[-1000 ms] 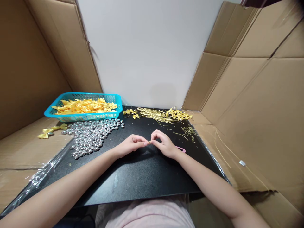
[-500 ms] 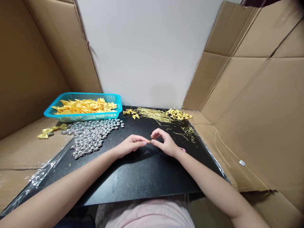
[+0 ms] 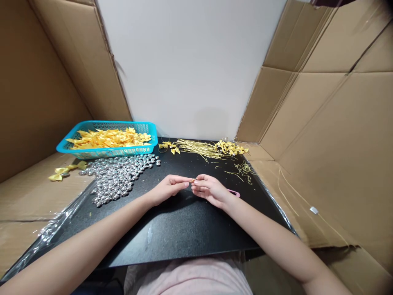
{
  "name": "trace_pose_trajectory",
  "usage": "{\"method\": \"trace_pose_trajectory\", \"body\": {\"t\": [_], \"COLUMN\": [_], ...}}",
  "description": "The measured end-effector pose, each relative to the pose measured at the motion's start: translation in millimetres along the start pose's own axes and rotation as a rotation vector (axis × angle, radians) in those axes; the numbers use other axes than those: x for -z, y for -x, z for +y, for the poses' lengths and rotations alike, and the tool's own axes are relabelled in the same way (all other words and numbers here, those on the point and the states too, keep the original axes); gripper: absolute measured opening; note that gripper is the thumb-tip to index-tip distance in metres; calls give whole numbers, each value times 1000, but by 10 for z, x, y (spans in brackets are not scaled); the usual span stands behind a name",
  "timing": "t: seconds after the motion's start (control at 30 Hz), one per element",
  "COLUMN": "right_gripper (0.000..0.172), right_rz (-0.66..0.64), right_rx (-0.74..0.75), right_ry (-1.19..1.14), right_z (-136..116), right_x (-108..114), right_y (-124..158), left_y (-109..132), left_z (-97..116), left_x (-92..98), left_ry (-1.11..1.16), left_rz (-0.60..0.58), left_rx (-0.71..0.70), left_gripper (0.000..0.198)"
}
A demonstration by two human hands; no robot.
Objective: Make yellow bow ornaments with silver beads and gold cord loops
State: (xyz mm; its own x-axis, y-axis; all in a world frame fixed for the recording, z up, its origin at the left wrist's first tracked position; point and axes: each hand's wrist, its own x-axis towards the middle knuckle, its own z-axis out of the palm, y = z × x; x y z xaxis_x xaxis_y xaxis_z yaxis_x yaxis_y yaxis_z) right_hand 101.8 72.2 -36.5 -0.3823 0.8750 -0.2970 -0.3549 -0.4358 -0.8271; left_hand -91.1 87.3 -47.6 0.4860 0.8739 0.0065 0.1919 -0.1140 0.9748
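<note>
My left hand (image 3: 170, 188) and my right hand (image 3: 210, 189) meet over the middle of the black board (image 3: 184, 225). Both pinch a tiny gold piece (image 3: 192, 180) between their fingertips; it is too small to name. My right palm is turned upward with its fingers curled. A pile of silver beads (image 3: 118, 176) lies left of my left hand. Gold wire strands (image 3: 198, 147) lie beyond the hands. A pink object (image 3: 233, 192) peeks out behind my right wrist.
A blue basket (image 3: 107, 153) of yellow ribbon bows stands at the back left. Finished yellow bows (image 3: 230, 148) lie at the back right, two more (image 3: 66, 170) on the cardboard at left. Wire scraps (image 3: 242, 169) lie right. Cardboard walls enclose both sides.
My right hand has turned palm up and its arched fingers have flattened toward the left hand. The left hand has barely moved.
</note>
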Motion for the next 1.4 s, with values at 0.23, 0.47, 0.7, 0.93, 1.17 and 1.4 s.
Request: {"method": "trace_pose_trajectory", "body": {"t": [0.23,0.47,0.7,0.93,1.17,1.4], "right_gripper": [36,30,27,27,25,27], "right_rz": [54,96,99,80,71,44], "right_rx": [-78,-130,-138,-124,-76,-43], "right_ry": [-31,50,147,171,176,218], "right_z": [-13,-89,-132,-148,-160,-142], "right_x": [65,112,154,174,178,175], "right_y": [-40,-57,-77,-88,-83,-80], "left_y": [21,26,39,39,34,34], "left_z": [54,-36,-31,-39,-59,-13], "left_x": [-34,-43,-64,-65,-44,-42], "left_ry": [-19,-155,-269,-276,-210,-183], "left_rz": [-19,-52,-52,-60,-40,-23], "left_rx": [-84,-127,-142,-136,-125,-104], "left_gripper": [35,36,38,38,36,35]}}
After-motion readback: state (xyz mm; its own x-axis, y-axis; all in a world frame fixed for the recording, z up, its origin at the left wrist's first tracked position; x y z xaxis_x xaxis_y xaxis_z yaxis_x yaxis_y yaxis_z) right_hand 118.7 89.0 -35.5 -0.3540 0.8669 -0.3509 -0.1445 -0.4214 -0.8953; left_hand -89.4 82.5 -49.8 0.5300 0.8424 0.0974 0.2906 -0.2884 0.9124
